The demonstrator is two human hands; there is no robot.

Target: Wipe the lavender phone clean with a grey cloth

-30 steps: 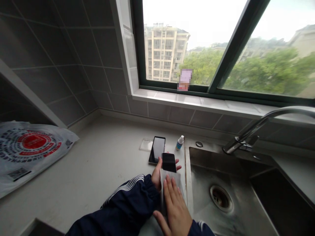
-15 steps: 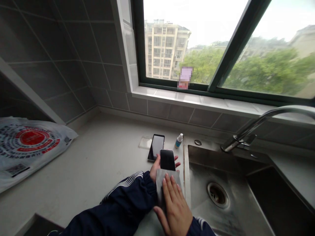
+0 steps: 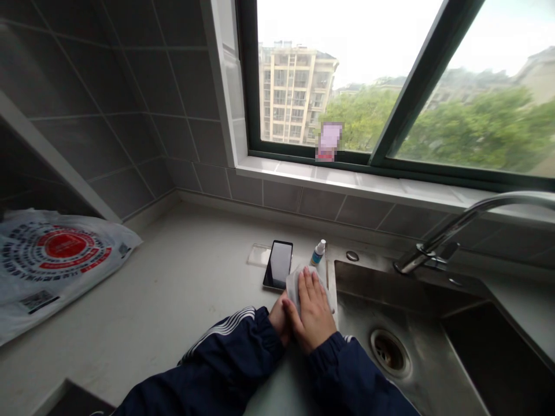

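My right hand (image 3: 313, 311) lies flat on a white wet wipe (image 3: 295, 287), pressing it down. My left hand (image 3: 278, 319) sits just under and behind it, mostly covered. The dark phone this hand held moments ago does not show, and I take it to be hidden beneath the wipe and my right hand. A second black smartphone (image 3: 278, 264) lies face up on the white countertop (image 3: 186, 277), just beyond my fingers. A small spray bottle (image 3: 318, 253) with a blue label stands close to the wipe's far edge.
A clear plastic piece (image 3: 259, 255) lies beside the flat phone. To the right is a steel sink (image 3: 390, 300) with its drain and a curved faucet (image 3: 451, 237). A printed plastic bag (image 3: 56, 260) lies at the left. Tiled wall and window sill run behind.
My right hand has slid away from me with the wipe, now covering the dark phone that showed in my left hand. My view has shifted slightly.
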